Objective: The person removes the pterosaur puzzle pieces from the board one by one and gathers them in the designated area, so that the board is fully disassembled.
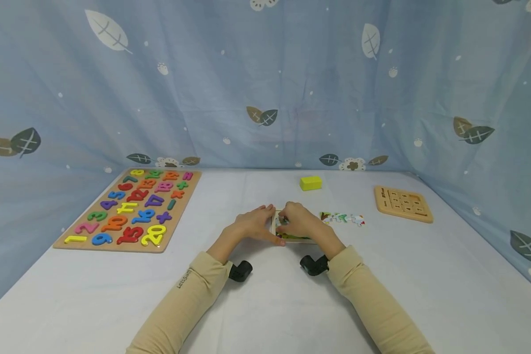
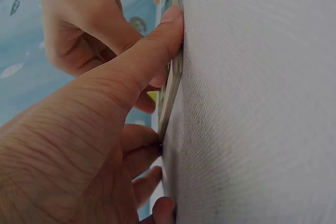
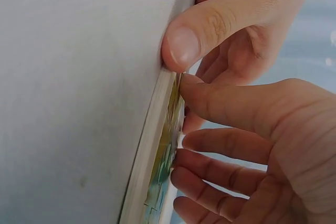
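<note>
A small jigsaw puzzle board with a pale wooden frame lies in front of me on the white table. My left hand holds its left side, with the thumb along the near edge in the left wrist view. Over the picture, my right hand bends its thumb and fingertips down around a puzzle piece in the frame; the fingers partly hide it. In the right wrist view, the right thumb touches the surface beside the left thumb. Loose puzzle pieces lie right of the board.
A large number board with colourful numerals lies at the left. At the back stands a yellow block. A small wooden number-tile board is at the right. Black wrist devices hang below both wrists, and a blue curtain closes off the back.
</note>
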### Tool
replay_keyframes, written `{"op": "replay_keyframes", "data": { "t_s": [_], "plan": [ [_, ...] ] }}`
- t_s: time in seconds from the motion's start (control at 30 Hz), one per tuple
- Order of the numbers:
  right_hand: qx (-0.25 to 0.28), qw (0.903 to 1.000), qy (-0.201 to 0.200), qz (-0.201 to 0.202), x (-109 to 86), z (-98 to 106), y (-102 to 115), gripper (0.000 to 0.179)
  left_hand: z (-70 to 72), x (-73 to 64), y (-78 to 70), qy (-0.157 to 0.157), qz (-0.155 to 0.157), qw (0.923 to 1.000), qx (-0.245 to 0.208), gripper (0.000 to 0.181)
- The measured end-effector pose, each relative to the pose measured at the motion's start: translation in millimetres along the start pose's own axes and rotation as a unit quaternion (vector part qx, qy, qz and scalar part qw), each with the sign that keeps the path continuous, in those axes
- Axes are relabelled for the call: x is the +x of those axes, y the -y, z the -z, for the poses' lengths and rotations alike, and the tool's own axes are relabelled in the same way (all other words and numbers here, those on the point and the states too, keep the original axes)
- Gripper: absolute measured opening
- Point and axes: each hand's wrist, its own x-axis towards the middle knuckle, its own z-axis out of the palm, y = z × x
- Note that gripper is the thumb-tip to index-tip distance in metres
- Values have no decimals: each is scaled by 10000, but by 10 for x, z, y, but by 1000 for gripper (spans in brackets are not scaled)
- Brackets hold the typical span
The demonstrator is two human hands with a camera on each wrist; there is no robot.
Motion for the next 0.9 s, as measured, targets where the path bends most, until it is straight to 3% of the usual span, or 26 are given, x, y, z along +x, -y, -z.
{"op": "replay_keyframes", "data": {
  "t_s": [0.27, 0.57, 0.9],
  "plan": [
    [-43, 9992, -217, 344, -10, -4, -15, 36, 16, -29, -4, -27, -77, 10000, -5, 106],
    [-242, 9988, -330, 278, 21, -14, -9, 35, 16, -23, -8, -6, -60, 10000, -28, 106],
    [-231, 9972, -524, 482, -22, 26, -21, 32, 16, -12, -9, 56, 29, 10000, -37, 107]
  ]
}}
